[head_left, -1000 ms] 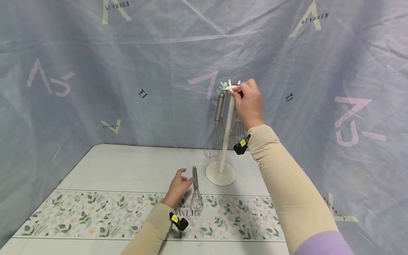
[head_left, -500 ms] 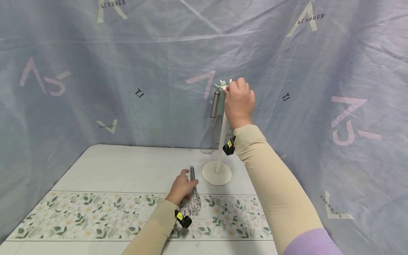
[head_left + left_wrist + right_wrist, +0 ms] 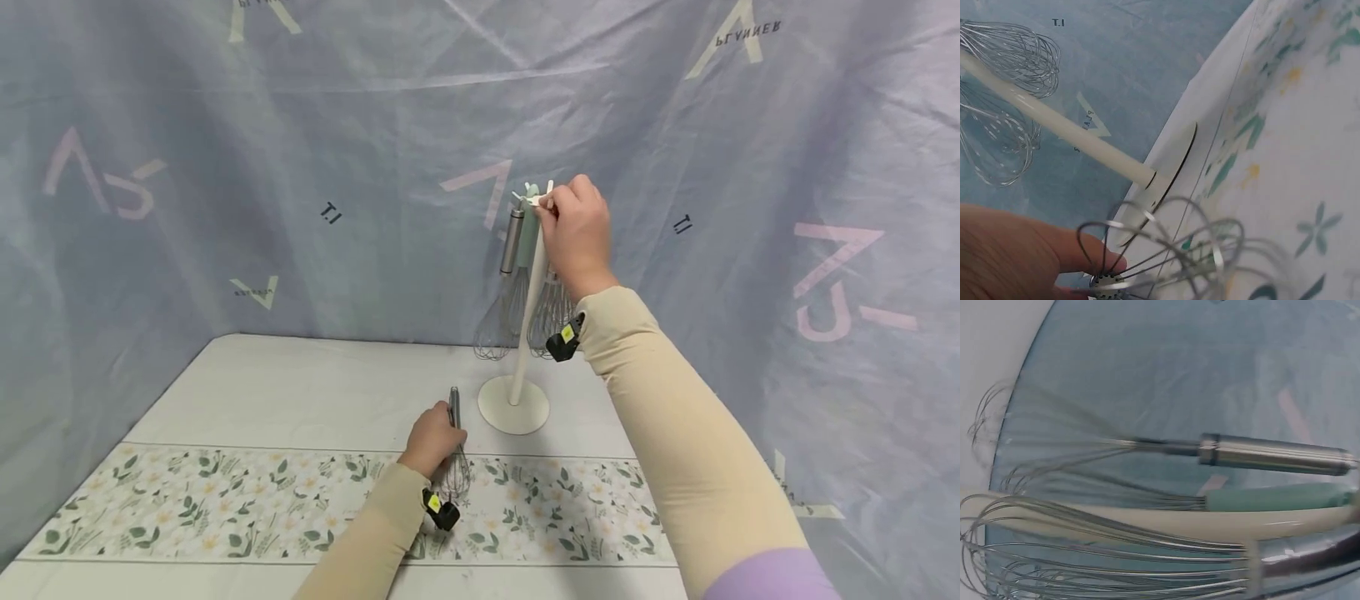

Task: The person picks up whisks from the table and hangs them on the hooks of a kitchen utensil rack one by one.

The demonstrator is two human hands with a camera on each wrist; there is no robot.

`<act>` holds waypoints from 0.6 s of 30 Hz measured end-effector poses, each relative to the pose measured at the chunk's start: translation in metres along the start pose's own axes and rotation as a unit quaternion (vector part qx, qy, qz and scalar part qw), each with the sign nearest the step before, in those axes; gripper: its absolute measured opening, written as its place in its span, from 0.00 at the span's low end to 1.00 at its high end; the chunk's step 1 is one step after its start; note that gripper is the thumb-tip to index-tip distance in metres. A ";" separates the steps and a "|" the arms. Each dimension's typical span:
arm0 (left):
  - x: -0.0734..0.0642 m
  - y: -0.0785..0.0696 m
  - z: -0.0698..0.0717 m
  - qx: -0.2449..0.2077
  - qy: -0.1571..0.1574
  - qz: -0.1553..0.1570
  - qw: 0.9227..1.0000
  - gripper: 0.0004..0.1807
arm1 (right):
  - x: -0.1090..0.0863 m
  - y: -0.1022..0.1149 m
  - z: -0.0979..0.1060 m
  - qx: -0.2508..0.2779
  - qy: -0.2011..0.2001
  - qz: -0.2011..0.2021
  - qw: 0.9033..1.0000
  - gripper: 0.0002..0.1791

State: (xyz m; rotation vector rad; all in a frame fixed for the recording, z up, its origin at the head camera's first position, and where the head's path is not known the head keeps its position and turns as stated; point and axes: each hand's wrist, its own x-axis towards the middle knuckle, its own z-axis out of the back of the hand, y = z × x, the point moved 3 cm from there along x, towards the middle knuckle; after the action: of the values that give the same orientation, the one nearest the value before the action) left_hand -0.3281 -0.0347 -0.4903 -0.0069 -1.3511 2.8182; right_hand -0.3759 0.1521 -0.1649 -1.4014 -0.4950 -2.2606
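Observation:
My left hand (image 3: 432, 439) grips the handle of a small wire whisk (image 3: 455, 477), low over the table. In the left wrist view, thumb and fingers close around it just below its wire loops (image 3: 1166, 240). My right hand (image 3: 581, 237) pinches the hooked top (image 3: 537, 200) of a cream whisk stand (image 3: 527, 333). From its hooks hang a steel-handled whisk (image 3: 1275, 455), a green-handled whisk (image 3: 1279, 497) behind the pole, and a larger steel whisk (image 3: 1310, 557) nearest the right wrist camera. My right hand hides part of the hooks.
The stand's round base (image 3: 495, 412) rests on the white table (image 3: 300, 392), right of the small whisk. A floral band (image 3: 247, 508) crosses the tabletop. Grey-blue printed cloth (image 3: 360, 208) hangs behind and at both sides.
My left hand has moved right and closed on the small whisk's handle. The stand's top has turned under my right hand: the green-handled whisk now shows, and a red piece by the fingers no longer does.

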 end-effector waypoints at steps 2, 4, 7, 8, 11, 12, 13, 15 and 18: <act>-0.001 0.000 0.003 -0.015 0.007 0.005 1.000 0.21 | 0.002 -0.001 0.006 0.009 0.020 -0.006 1.000 0.09; -0.001 0.001 0.005 -0.026 0.012 0.014 0.999 0.23 | 0.004 -0.002 0.010 0.018 0.044 -0.005 0.999 0.09; -0.003 0.003 0.009 -0.032 0.017 0.025 0.999 0.29 | 0.005 -0.006 0.014 0.029 0.071 0.009 0.997 0.08; -0.003 0.004 0.010 -0.033 0.018 0.027 0.999 0.30 | 0.005 -0.008 0.014 0.037 0.076 0.015 0.996 0.08; -0.005 0.004 0.011 -0.042 0.023 0.030 0.998 0.32 | 0.005 -0.015 0.015 0.056 0.078 0.032 0.995 0.08; -0.005 0.004 0.011 -0.044 0.025 0.031 0.998 0.32 | 0.005 -0.017 0.015 0.065 0.078 0.038 0.994 0.07; -0.005 0.004 0.011 -0.047 0.027 0.031 0.998 0.32 | 0.004 -0.020 0.016 0.074 0.078 0.042 0.993 0.07; -0.006 0.004 0.011 -0.053 0.032 0.033 0.998 0.32 | 0.004 -0.025 0.016 0.098 0.082 0.044 0.991 0.06; -0.007 0.005 0.011 -0.070 0.046 0.036 0.996 0.32 | 0.003 -0.031 0.015 0.142 0.098 0.031 0.985 0.05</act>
State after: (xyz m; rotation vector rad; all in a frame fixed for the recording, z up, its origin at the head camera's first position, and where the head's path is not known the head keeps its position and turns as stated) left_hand -0.3216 -0.0463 -0.4872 -0.1901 -1.5541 2.7350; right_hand -0.3824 0.1855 -0.1581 -1.0285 -0.6670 -2.1492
